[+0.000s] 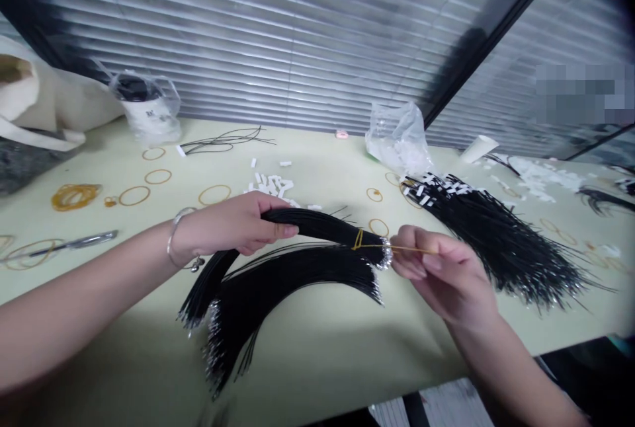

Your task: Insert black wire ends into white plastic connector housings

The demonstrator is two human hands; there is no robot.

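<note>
Left hand [241, 221] grips a black wire bundle [322, 223], right hand [446, 271] pinches a stretched yellow rubber band [359, 240], can't really read the print [151, 114] on that white cup [143, 124].

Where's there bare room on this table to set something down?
Bare tabletop shows between the lower wire bundle and the near edge; a smaller patch lies between the white tabs and plastic bag. White-tagged wires crowd the right side.

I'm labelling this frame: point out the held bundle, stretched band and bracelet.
Held bundle [325, 224], head view: middle length.
Stretched band [407, 248], head view: pulled strand.
Bracelet [171, 239], head view: its ring.
</note>
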